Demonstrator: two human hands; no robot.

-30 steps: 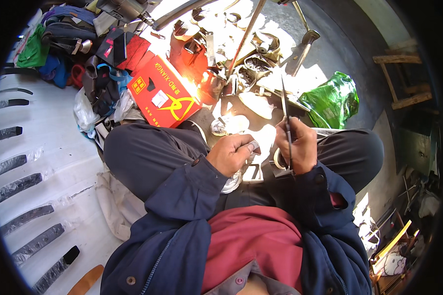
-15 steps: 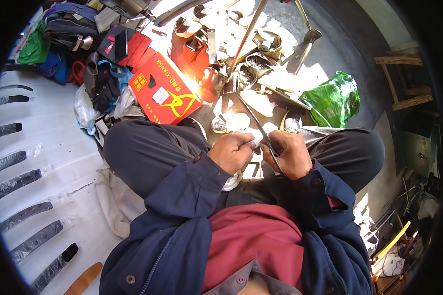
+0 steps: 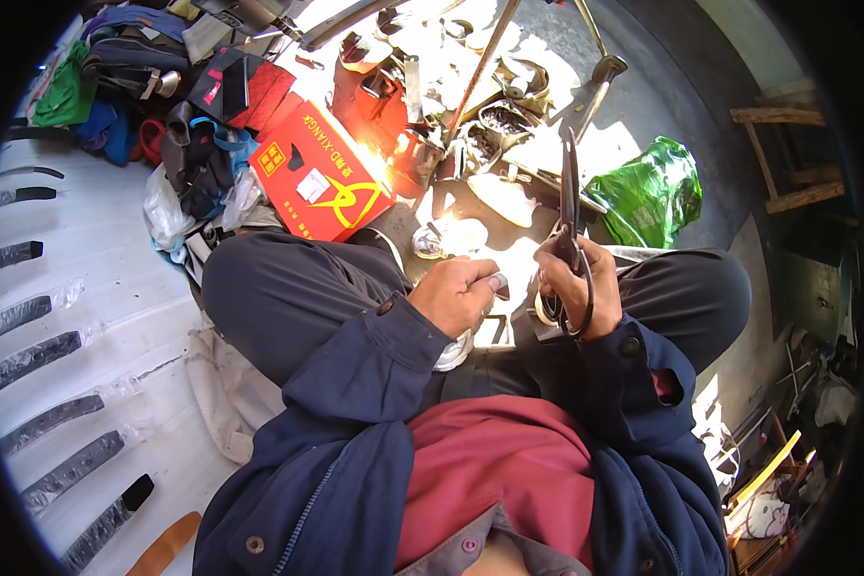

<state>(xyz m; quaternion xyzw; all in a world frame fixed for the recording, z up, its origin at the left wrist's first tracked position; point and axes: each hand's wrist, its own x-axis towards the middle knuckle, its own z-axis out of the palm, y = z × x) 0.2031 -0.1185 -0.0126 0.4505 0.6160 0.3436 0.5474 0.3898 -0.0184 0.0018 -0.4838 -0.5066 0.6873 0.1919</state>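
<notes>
My right hand (image 3: 593,293) is closed round the handles of dark metal scissors (image 3: 569,187). Their blades point up and away from me, and a loop of the handle shows below the fingers. Just to the left, my left hand (image 3: 456,296) is closed in a pinch. A small greyish bit shows at its fingertips, too small to name. A gap separates the two hands, which are held between my bent knees. Beyond my left hand, a white shoe (image 3: 451,236) lies on the sunlit floor.
A red cardboard box (image 3: 331,187) stands front left, beside a heap of bags and cloth (image 3: 154,67). Front right sits a green plastic bag (image 3: 648,197). Thin metal legs (image 3: 485,72) rise from scattered scraps. Dark strips (image 3: 43,360) line the pale surface at left; a wooden frame (image 3: 787,158) stands right.
The scissors have swung from a slant across my left fingertips to nearly upright. My right hand has turned and drawn slightly right, away from the left hand, which stays almost still.
</notes>
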